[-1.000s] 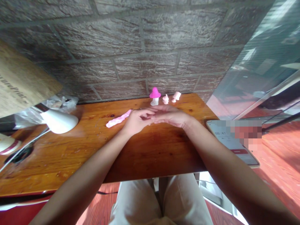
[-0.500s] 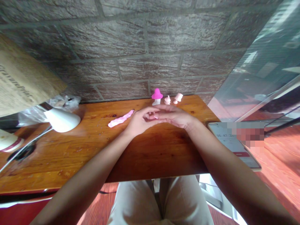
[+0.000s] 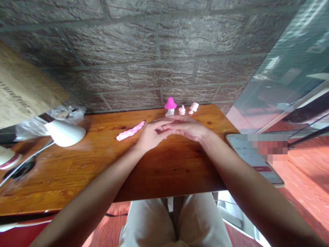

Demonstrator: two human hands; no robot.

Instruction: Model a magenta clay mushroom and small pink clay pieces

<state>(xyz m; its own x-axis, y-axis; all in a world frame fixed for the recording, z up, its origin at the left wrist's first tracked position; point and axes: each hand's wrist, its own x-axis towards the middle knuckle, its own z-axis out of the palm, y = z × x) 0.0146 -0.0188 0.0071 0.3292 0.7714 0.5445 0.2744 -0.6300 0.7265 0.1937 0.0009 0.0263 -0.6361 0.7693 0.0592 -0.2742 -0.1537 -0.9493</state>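
Note:
My left hand [image 3: 154, 133] and my right hand [image 3: 189, 127] meet above the middle of the wooden table [image 3: 164, 171], fingers curled and pressed together. Whatever lies between the fingertips is hidden. Left of my left hand lies a long pink strip of soft, clay-like material [image 3: 130, 131]. Just beyond the hands, by the wall, stands a small mushroom figure with a bright magenta cap [image 3: 170, 102] and a whitish stem. To its right are a small pale pink figure [image 3: 182, 110] and another pale pink piece with a blocky top [image 3: 193, 108].
On the left stand a lamp with a white base [image 3: 66, 133] and printed paper shade [image 3: 28, 89], a plastic bag [image 3: 74, 113], a cup [image 3: 9, 159] and cables. A phone [image 3: 252, 157] lies at the right edge. A stone-block wall [image 3: 144, 44] bounds the back.
The view has shifted slightly, so things sit a little further left. My hands stay together, with the fingers slightly moved against each other.

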